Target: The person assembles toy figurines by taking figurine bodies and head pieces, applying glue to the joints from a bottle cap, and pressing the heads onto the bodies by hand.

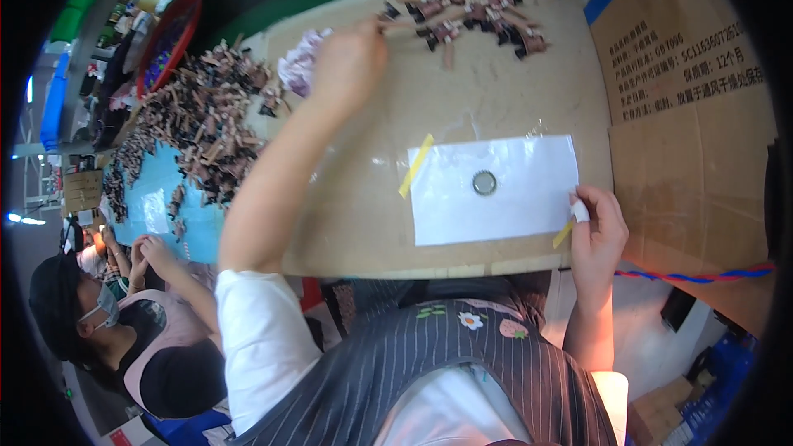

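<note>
At the far side of the cardboard-covered table, my left hand (pixel 355 59) is closed, its fingertips at a thin pinkish limb beside a group of small brown dolls (pixel 487 18). What it grips is too small to make out. A crumpled pale purple bundle (pixel 301 62) lies just left of that hand. My right hand (pixel 601 230) rests at the right edge of a white paper sheet (pixel 446 215), fingers curled. A small white piece (pixel 581 211) shows at its fingertips, beside yellow tape (pixel 563 235). On the sheet sits a round metal-rimmed disc (pixel 484 182).
A large heap of small dolls (pixel 215 107) covers the left, partly on a light blue surface (pixel 149 198). Behind it stands a red basin (pixel 186 29). Tall cardboard boxes (pixel 690 157) wall the right side. Another person (pixel 157 330) works at the lower left.
</note>
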Available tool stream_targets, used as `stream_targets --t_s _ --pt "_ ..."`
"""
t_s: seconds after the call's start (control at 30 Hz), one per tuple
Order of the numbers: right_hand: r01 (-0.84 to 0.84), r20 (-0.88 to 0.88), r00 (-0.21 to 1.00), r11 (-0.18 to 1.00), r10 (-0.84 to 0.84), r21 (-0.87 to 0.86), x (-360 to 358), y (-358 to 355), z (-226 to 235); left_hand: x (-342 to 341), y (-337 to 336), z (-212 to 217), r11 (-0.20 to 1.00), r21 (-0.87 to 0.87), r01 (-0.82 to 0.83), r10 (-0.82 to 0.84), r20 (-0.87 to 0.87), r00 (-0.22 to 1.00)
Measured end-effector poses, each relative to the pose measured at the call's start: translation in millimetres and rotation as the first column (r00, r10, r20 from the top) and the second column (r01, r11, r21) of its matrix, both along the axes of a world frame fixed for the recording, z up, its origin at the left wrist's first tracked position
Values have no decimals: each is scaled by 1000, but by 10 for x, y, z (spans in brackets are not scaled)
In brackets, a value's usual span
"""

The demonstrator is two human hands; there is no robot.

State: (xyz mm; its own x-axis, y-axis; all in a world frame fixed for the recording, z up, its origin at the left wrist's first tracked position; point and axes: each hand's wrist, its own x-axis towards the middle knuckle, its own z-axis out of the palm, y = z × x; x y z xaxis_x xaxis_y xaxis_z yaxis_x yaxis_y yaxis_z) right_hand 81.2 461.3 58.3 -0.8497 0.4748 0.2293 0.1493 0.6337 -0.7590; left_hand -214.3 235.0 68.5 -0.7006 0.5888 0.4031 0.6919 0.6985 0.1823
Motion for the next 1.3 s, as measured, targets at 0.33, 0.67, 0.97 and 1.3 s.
stream_targets --t_s 0.33,0.67,0.97,1.3 --pt "-291 5 955 939 297 -182 -334 -342 80 1355 -989 194 985 70 -156 135 236 962" --pt "-339 75 940 929 332 145 -418 -521 8 1731 -1343 -239 529 742 -411 -578 670 466" --pt "-354 156 934 896 323 267 -440 -571 54 1946 -1200 -239 426 752 -504 -678 634 373" --pt "-317 66 948 943 311 105 -353 -582 169 2062 -984 -169 533 626 -569 -655 731 191"
